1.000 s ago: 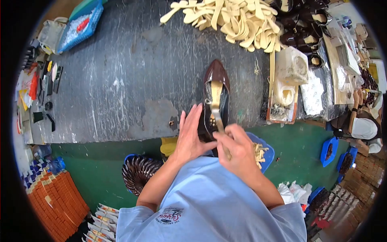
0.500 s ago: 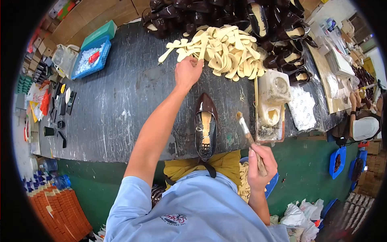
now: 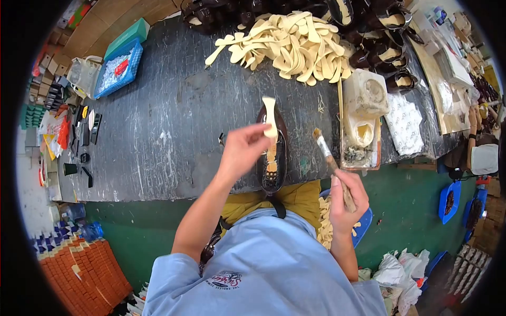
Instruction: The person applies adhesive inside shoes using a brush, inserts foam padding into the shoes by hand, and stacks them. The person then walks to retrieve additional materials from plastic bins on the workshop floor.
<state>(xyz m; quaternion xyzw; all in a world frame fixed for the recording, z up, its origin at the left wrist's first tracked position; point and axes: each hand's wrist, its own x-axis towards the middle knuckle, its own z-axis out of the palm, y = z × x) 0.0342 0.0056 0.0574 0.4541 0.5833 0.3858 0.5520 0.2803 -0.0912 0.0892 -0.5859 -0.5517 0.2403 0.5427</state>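
A dark brown shoe (image 3: 272,171) lies on the dark worktable (image 3: 174,131), toe pointing away from me. Above its opening, my left hand (image 3: 243,150) pinches a cream insole piece (image 3: 270,113) that hides part of the shoe. My right hand (image 3: 348,197), at the table's front edge right of the shoe, is closed round the handle of a brush (image 3: 330,159), bristles pointing up and away. A large heap of cream insole pieces (image 3: 300,50) lies beyond the shoe. Right of the brush stands a whitish container with an opening (image 3: 363,131), in a tray.
More dark shoes (image 3: 392,52) are piled at the back right, beside a white patterned sheet (image 3: 405,126). A blue basket (image 3: 120,73) stands at the back left, near small tools (image 3: 84,131). Another person (image 3: 482,158) is at the far right. Blue bins stand on the floor.
My left hand took an insole piece from the heap and brought it back over the shoe. The brush, earlier inside the shoe, is now held to its right.
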